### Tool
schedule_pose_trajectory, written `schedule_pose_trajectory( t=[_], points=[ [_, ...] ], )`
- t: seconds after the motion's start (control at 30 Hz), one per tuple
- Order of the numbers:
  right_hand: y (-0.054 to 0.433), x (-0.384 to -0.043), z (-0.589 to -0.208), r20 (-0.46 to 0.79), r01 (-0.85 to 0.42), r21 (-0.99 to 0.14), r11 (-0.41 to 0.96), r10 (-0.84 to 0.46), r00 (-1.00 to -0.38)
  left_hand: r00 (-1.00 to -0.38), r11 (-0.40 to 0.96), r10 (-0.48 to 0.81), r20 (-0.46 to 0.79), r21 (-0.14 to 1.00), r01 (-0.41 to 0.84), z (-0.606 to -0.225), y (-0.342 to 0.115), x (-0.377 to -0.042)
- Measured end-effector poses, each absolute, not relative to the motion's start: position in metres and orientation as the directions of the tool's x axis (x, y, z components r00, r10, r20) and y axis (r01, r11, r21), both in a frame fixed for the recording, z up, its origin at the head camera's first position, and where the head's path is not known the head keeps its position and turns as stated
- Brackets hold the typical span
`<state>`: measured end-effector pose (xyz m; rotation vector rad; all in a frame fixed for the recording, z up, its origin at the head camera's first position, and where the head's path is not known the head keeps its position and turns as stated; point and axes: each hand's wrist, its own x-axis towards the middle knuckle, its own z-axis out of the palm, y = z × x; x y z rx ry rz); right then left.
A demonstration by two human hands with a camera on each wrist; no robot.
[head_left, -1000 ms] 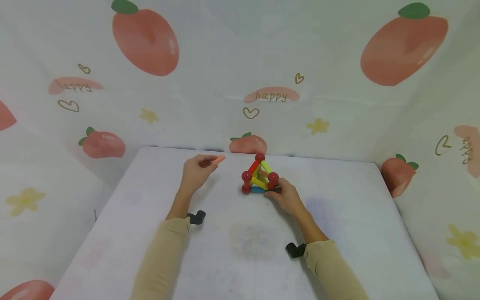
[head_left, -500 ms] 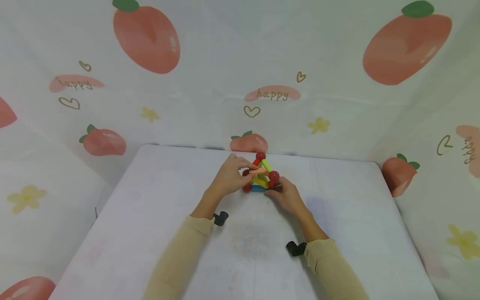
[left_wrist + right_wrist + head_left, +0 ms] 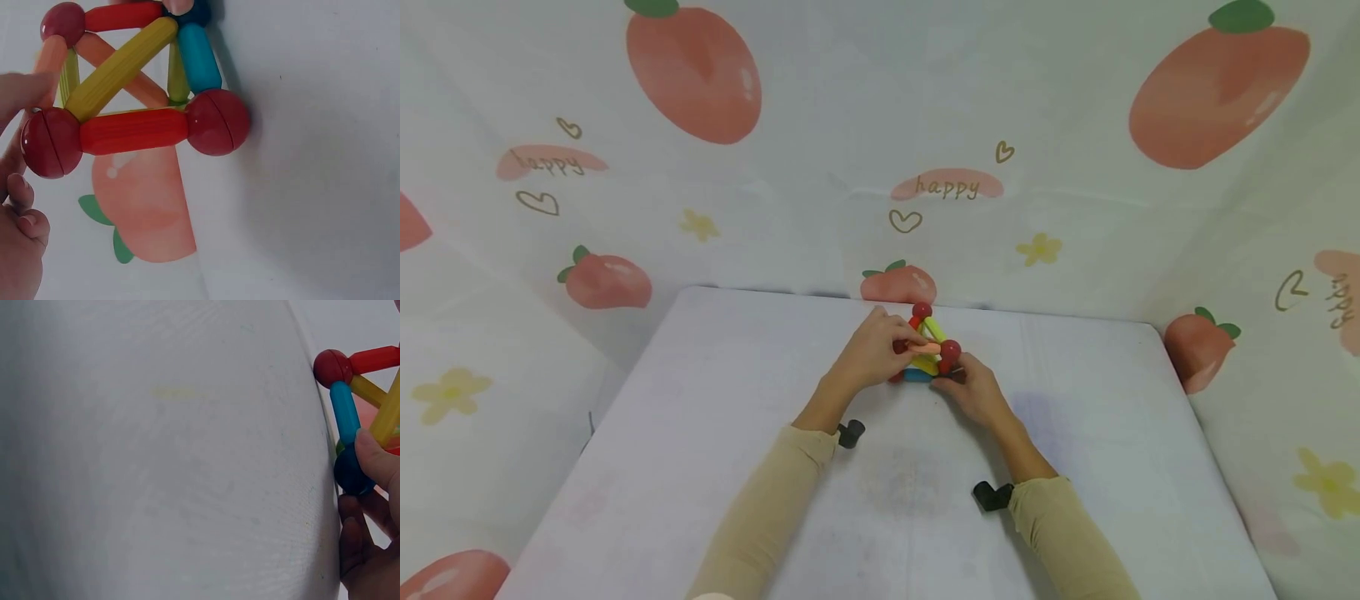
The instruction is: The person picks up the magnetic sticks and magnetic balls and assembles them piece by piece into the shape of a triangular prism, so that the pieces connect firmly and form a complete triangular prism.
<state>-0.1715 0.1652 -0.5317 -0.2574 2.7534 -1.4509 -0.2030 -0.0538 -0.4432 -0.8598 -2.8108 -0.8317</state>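
A frame of coloured rods and balls stands on the table. With its thumb and fingers my left hand [image 3: 874, 346] pinches an orange rod [image 3: 925, 347]. In the left wrist view this rod spans two red balls [image 3: 51, 142] and appears to touch both. At the lower right corner my right hand [image 3: 976, 389] holds a dark blue ball [image 3: 352, 470], the thumb [image 3: 375, 456] lying against it. A light blue rod [image 3: 918, 375] runs along the base. Red and yellow rods form other sides. In the head view, my left hand hides the frame's left part.
The white table [image 3: 910, 517] extends around the frame, its back edge close behind. A fabric backdrop [image 3: 820, 125] printed with fruit rises at the back and sides. Black wrist mounts [image 3: 992, 497] stick out from both sleeves.
My left hand has moved right with the orange rod, from beside the frame to its front upper side. The right hand has stayed at the lower right corner.
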Motion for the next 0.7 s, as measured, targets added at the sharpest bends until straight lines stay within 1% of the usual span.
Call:
schedule_pose_trajectory(
  t=[0.2,0.4,0.53,0.7],
  points=[
    [0.165,-0.172,-0.534,0.062,-0.142,-0.816,0.561,-0.158,-0.985,-0.854,0.72,0.467,0.231,0.461,0.519,-0.449,-0.053,-0.201],
    [0.164,-0.172,-0.533,0.067,-0.148,-0.805,0.575,-0.16,-0.985,-0.848,0.712,0.465,0.256,0.462,0.529,-0.453,-0.053,-0.199],
    [0.166,-0.171,-0.529,0.023,-0.123,-0.777,0.617,-0.167,-0.986,-0.847,0.694,0.447,0.288,0.486,0.531,-0.452,-0.056,-0.196],
    [0.172,-0.167,-0.513,-0.062,-0.068,-0.731,0.679,-0.166,-0.984,-0.849,0.711,0.395,0.352,0.468,0.525,-0.446,-0.065,-0.191]
  ],
)
